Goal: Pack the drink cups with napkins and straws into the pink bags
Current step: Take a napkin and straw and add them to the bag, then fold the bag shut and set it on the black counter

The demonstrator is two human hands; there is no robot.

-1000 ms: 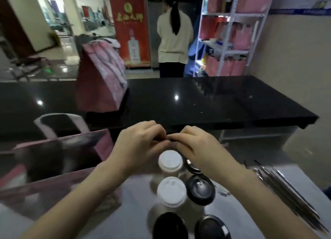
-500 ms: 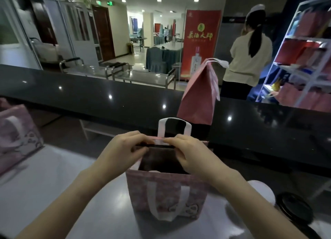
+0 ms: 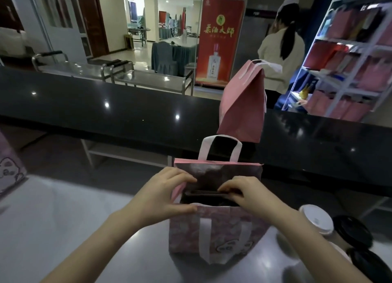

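A small pink patterned bag (image 3: pixel 214 234) with white handles stands upright on the grey worktop (image 3: pixel 53 229) in front of me. My left hand (image 3: pixel 163 195) grips its left rim, thumb along the near edge. Over the mouth, my right hand (image 3: pixel 248 195) has its fingertips hooked inside the near rim. The inside of the bag is dark and I cannot tell what it holds. At the right stands a cup with a white lid (image 3: pixel 317 220), next to two black-lidded cups (image 3: pixel 353 229) (image 3: pixel 370 265). No napkins or straws show.
A second pink bag (image 3: pixel 244 104) stands on the black raised counter (image 3: pixel 106 111) behind. Part of another patterned bag (image 3: pixel 9 170) shows at the left edge. A person in a cream top (image 3: pixel 280 56) stands beyond the counter by a shelf of pink bags (image 3: pixel 356 62).
The view swung left from the cluster of cups to the pink bag. My hands, pinched together before, have spread the bag's mouth wider.
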